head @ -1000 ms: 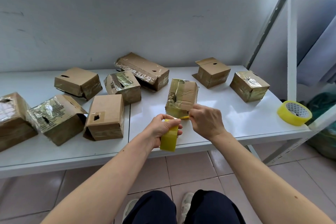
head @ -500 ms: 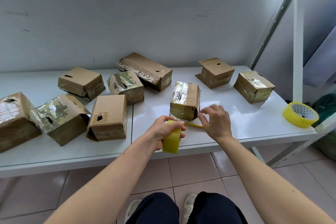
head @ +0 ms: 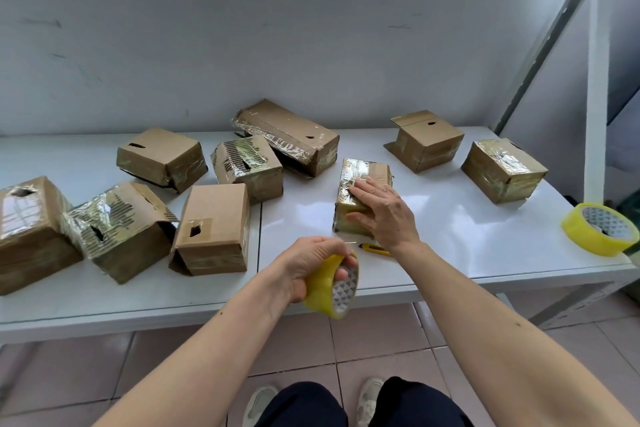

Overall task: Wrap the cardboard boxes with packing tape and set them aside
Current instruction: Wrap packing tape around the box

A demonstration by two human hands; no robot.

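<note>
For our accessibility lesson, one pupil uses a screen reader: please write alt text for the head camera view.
A person's right hand presses flat on a tape-wrapped cardboard box on a white table, while the left hand grips a yellow tape roll. A yellow utility knife lies beside the box, other cardboard boxes sit around it, and a second tape roll rests at the table's right edge.

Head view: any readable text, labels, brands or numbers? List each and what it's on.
None readable.
Tape roll in the left hand: triangle pattern inside the core, no words.
Spare tape roll at the table's right edge: same pattern, no words.
Cardboard boxes, e.g. the one under the right hand: dark striped print under glossy tape, too blurred to read.
Utility knife: no marking visible.
</note>
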